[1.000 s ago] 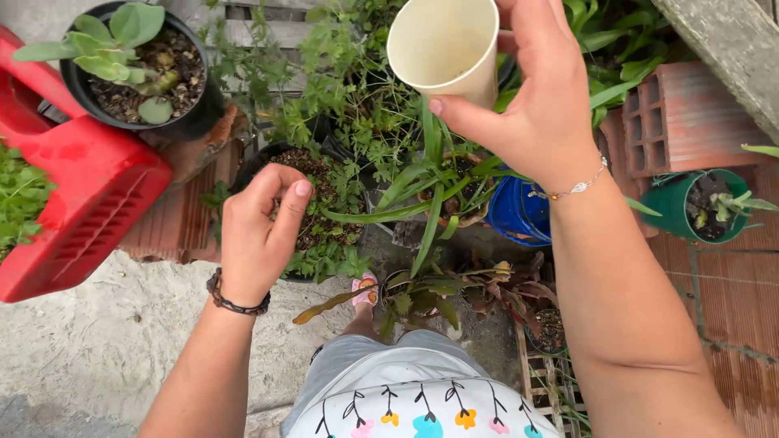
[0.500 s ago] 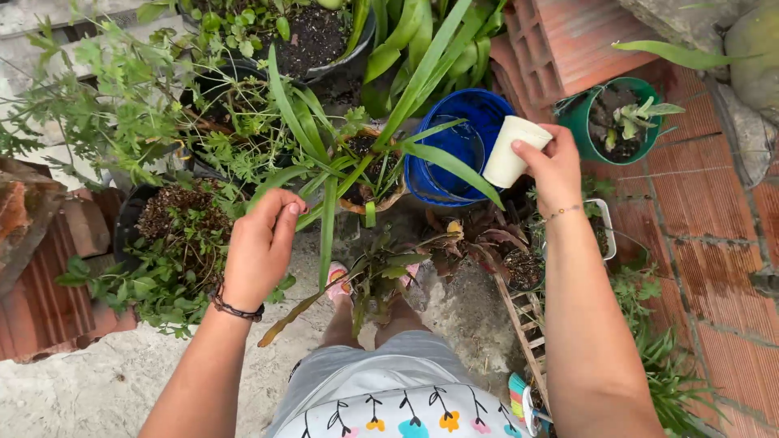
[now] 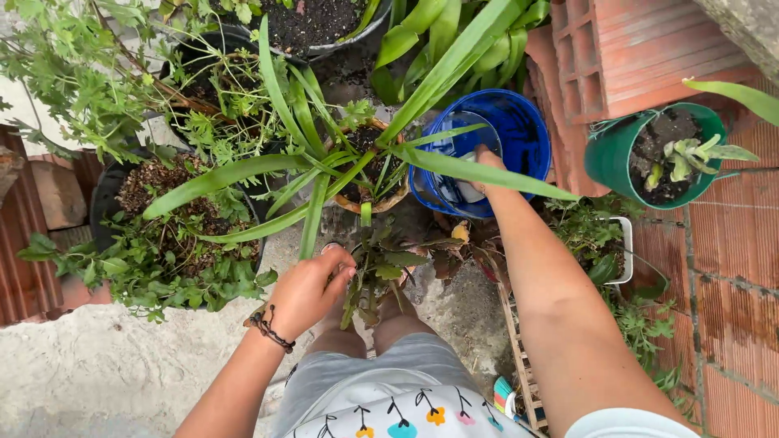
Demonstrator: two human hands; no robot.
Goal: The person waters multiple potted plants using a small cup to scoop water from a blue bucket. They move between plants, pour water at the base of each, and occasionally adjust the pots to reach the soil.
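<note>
Cup (image 3: 469,191): pale, only partly visible inside the blue bucket (image 3: 519,130), right hand (image 3: 484,166) reaching down into it, fingers' grip hidden by a long leaf. Left hand (image 3: 304,288) well apart, fingers loosely curled beside a small brown-leaved plant (image 3: 389,264).

Even, soft daylight, bright overall; no hard shadows, only dim pockets under the foliage around 11 o'clock and inside the blue bucket (image 3: 495,150) near 1 o'clock. Mild glare on the long green leaves (image 3: 454,73) at 12 o'clock and on pale concrete (image 3: 89,373) at 8 o'clock. Focus sharp through the centre; wide-angle bending shows on the brick (image 3: 641,57) edges toward 2 o'clock.
</note>
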